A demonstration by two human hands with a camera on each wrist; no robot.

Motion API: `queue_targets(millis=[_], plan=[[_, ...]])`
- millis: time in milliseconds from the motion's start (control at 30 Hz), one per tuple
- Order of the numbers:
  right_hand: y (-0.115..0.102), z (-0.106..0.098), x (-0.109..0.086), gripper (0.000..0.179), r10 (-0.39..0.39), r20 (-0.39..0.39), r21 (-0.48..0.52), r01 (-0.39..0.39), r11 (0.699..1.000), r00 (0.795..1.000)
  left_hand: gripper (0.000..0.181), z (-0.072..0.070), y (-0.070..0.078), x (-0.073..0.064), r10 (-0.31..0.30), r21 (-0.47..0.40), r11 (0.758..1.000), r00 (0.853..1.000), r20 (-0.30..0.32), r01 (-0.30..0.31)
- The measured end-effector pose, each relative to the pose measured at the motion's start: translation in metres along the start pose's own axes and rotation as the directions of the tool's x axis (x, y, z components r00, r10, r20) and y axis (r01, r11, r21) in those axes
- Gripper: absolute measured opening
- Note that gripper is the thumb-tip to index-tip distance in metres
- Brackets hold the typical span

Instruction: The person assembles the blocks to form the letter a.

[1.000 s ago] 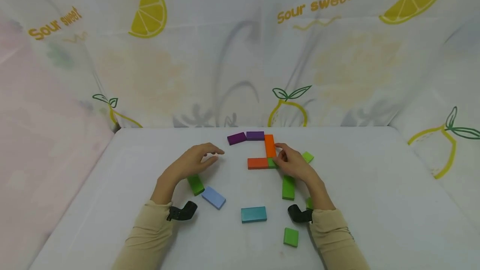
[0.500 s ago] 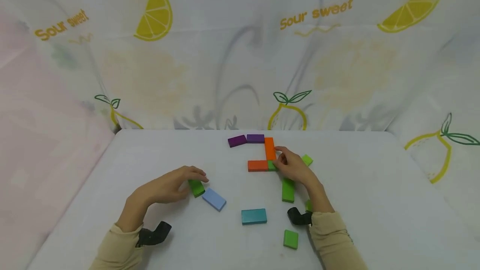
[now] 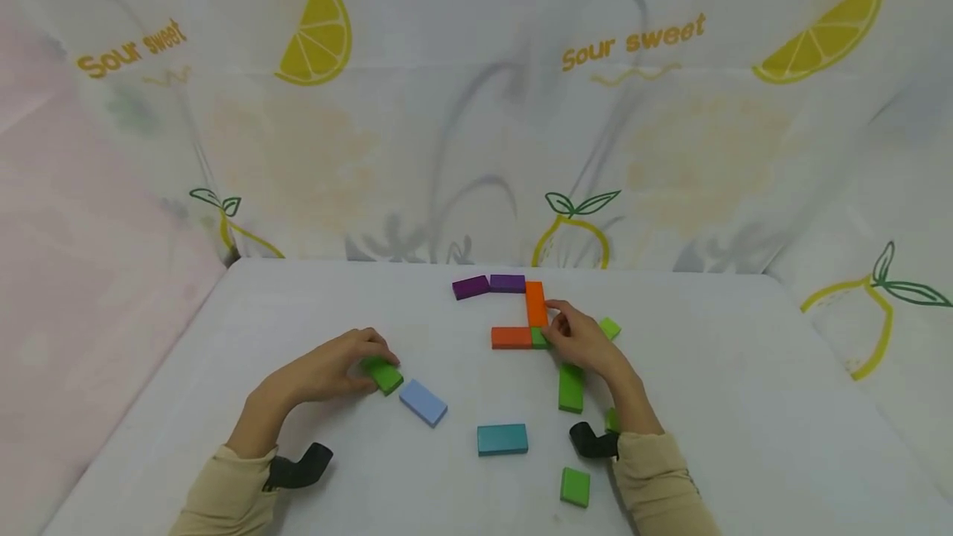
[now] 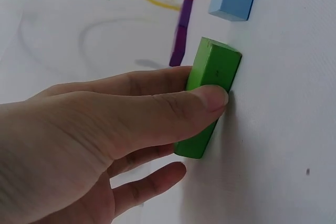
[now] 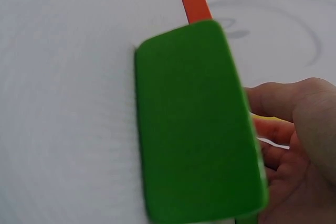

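My left hand (image 3: 335, 366) pinches a green block (image 4: 214, 64) between thumb and fingers, low over the table. Just ahead of it lies a light blue block (image 3: 423, 402). My right hand (image 3: 588, 342) is at the corner of a block line. There its thumb tip meets a small visible part of a green block (image 3: 538, 338), and its index fingertip is at the side of an orange block (image 3: 535, 304). A red-orange block (image 3: 510, 338) adjoins that green part. I cannot tell whether the right fingers grip it; a nearer green block (image 5: 199, 124) hides them in the right wrist view.
Purple blocks (image 3: 507, 284) continue the line at the back. A teal block (image 3: 502, 439) and a small green block (image 3: 575, 487) lie toward the front. A light green block (image 3: 610, 327) sits beyond the right hand. A printed cloth (image 3: 417, 106) stands behind the white table (image 3: 707, 404).
My left hand has come back toward the left and front and taken hold of the green block, which has turned slightly. My right hand stays at the block corner. The head view has tilted slightly.
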State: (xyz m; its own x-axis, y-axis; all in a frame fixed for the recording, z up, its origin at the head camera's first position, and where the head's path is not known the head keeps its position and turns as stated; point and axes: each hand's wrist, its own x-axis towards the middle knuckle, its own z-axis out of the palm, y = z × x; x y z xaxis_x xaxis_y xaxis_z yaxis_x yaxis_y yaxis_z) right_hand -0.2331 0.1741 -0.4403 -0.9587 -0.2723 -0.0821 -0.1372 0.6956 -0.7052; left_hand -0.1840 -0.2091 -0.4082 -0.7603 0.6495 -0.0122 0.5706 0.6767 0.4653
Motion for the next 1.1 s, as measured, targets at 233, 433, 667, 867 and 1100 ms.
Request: queue_targets(millis=[233, 433, 667, 867, 1100], plan=[[0.000, 0.004, -0.002, 0.046, 0.019, 0.009, 0.002, -0.019, 1.000, 1.000, 0.030, 0.002, -0.006, -0.004, -0.071, -0.002, 0.998, 0.997, -0.012, 0.071], [0.000, 0.004, -0.003, 0.046, 0.006, -0.006, 0.016, -0.005, 1.000, 1.000, 0.028, 0.008, -0.008, -0.004, -0.061, 0.042, 0.997, 0.996, -0.060, 0.063], [0.000, 0.003, -0.001, 0.046, 0.004, -0.009, 0.010, -0.004, 1.000, 1.000, 0.029, 0.007, -0.009, -0.001, -0.058, 0.060, 0.996, 0.995, -0.077, 0.063], [0.000, 0.004, -0.002, 0.045, -0.010, -0.016, 0.008, 0.010, 1.000, 1.000, 0.030, 0.010, -0.012, 0.001, -0.050, 0.062, 0.997, 0.995, -0.087, 0.056], [0.000, 0.003, -0.002, 0.046, -0.003, -0.016, 0.006, 0.003, 1.000, 1.000, 0.032, 0.016, -0.013, 0.006, -0.024, 0.054, 0.998, 0.992, -0.126, 0.031]])
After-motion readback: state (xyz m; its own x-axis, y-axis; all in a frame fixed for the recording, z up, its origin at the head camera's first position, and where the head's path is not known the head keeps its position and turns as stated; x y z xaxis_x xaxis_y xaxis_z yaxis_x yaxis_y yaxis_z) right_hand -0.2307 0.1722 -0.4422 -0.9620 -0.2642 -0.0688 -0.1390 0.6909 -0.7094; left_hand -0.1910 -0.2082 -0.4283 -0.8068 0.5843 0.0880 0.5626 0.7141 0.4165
